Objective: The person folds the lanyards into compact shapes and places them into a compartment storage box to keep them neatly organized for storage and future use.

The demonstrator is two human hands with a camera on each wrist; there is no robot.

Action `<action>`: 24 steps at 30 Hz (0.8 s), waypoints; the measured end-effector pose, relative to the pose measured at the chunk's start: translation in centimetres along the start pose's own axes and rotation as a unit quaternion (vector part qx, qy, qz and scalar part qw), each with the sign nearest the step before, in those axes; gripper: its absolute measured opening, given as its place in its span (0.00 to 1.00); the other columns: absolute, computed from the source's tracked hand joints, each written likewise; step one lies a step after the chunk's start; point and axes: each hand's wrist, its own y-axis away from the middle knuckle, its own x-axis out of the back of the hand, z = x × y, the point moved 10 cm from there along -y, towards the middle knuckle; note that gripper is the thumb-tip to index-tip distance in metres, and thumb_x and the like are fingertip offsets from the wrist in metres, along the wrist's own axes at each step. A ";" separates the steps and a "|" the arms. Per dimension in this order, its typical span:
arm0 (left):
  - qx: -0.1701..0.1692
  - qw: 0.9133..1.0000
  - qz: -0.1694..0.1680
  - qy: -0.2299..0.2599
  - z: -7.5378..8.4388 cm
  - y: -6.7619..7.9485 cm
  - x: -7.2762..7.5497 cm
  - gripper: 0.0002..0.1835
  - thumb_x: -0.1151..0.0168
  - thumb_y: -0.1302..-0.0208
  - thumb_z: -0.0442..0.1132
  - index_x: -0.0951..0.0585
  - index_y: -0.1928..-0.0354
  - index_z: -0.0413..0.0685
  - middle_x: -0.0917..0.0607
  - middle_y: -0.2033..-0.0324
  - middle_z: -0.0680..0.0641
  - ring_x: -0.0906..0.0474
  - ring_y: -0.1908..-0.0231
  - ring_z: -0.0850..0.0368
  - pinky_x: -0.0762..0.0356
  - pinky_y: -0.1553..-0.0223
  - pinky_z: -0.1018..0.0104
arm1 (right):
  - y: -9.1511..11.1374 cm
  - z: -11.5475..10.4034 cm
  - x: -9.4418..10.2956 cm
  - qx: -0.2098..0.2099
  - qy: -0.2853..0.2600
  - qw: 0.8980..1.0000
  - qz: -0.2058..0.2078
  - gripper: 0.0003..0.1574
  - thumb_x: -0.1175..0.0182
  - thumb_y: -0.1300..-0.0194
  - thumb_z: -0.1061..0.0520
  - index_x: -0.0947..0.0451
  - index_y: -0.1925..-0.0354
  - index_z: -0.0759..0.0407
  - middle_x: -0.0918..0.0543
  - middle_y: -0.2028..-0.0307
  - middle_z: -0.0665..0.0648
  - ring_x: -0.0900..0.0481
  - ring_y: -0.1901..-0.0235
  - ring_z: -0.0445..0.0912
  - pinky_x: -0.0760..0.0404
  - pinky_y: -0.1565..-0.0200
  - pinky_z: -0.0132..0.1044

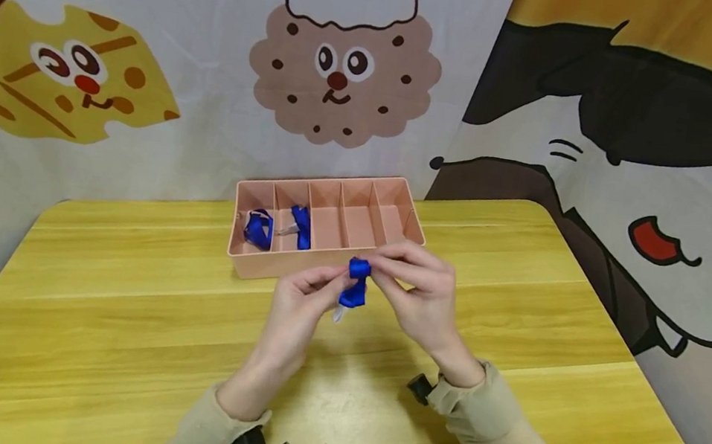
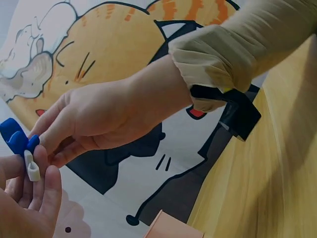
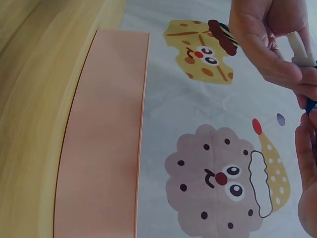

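Observation:
Both hands hold a blue ribbon bow [image 1: 356, 283] above the table, just in front of the pink box. My left hand [image 1: 298, 312] pinches the bow from its left side with thumb and fingers. From the other side, the fingertips of my right hand [image 1: 417, 294] pinch the upper loop. A small white clip-like piece [image 2: 32, 167] sticks out below the bow, and its pale end [image 3: 298, 47] also shows in the right wrist view. Fingers hide where this piece joins the ribbon.
A pink divided box [image 1: 269, 265] stands near the table's back edge. Its leftmost compartment holds a blue ribbon piece [image 1: 258, 229], and the one beside it another blue ribbon piece [image 1: 303, 227] with a whitish part. Behind the wooden table [image 1: 115, 310] hangs a cartoon-printed cloth [image 1: 212, 83].

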 end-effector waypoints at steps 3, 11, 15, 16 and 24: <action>0.019 0.999 -0.010 0.025 -0.3 0.0 -0.1 0.10 0.43 0.25 0.27 0.14 0.54 0.29 0.09 0.70 0.61 0.13 0.66 0.69 0.14 0.56 0.74 | -0.1 -0.8 -0.2 0.047 0.029 0.998 -0.009 0.16 0.38 0.25 0.59 0.10 0.62 0.72 0.12 0.66 0.68 0.15 0.67 0.48 0.27 0.70 0.27; 0.021 0.994 -0.068 0.080 -0.4 -0.1 -0.7 0.17 0.46 0.22 0.30 0.12 0.64 0.54 0.08 0.69 0.60 0.14 0.68 0.67 0.13 0.57 0.73 | 0.1 -1.9 -0.6 0.118 0.101 0.988 -0.020 0.17 0.41 0.23 0.59 0.10 0.60 0.69 0.11 0.65 0.65 0.16 0.66 0.52 0.27 0.68 0.32; 0.021 0.993 -0.085 0.081 -0.3 0.0 -0.7 0.18 0.47 0.21 0.30 0.12 0.64 0.56 0.08 0.67 0.60 0.13 0.66 0.67 0.14 0.57 0.74 | 0.3 -2.4 -0.9 0.142 0.134 0.980 -0.029 0.17 0.42 0.22 0.59 0.10 0.60 0.68 0.11 0.64 0.64 0.14 0.64 0.53 0.18 0.64 0.35; 0.021 0.993 -0.089 0.080 -0.2 0.0 -0.7 0.18 0.47 0.21 0.30 0.12 0.63 0.56 0.08 0.66 0.60 0.13 0.66 0.67 0.14 0.56 0.74 | 0.3 -2.5 -0.9 0.146 0.138 0.979 -0.031 0.17 0.42 0.22 0.59 0.10 0.60 0.68 0.11 0.64 0.63 0.14 0.64 0.53 0.16 0.62 0.36; 0.041 0.992 -0.099 0.071 -0.2 -0.2 -0.6 0.15 0.47 0.20 0.34 0.11 0.61 0.53 0.09 0.63 0.59 0.12 0.63 0.66 0.14 0.53 0.73 | 0.2 -2.9 -1.2 0.167 0.163 0.971 -0.057 0.16 0.43 0.21 0.60 0.10 0.58 0.66 0.11 0.63 0.62 0.13 0.64 0.52 0.13 0.60 0.37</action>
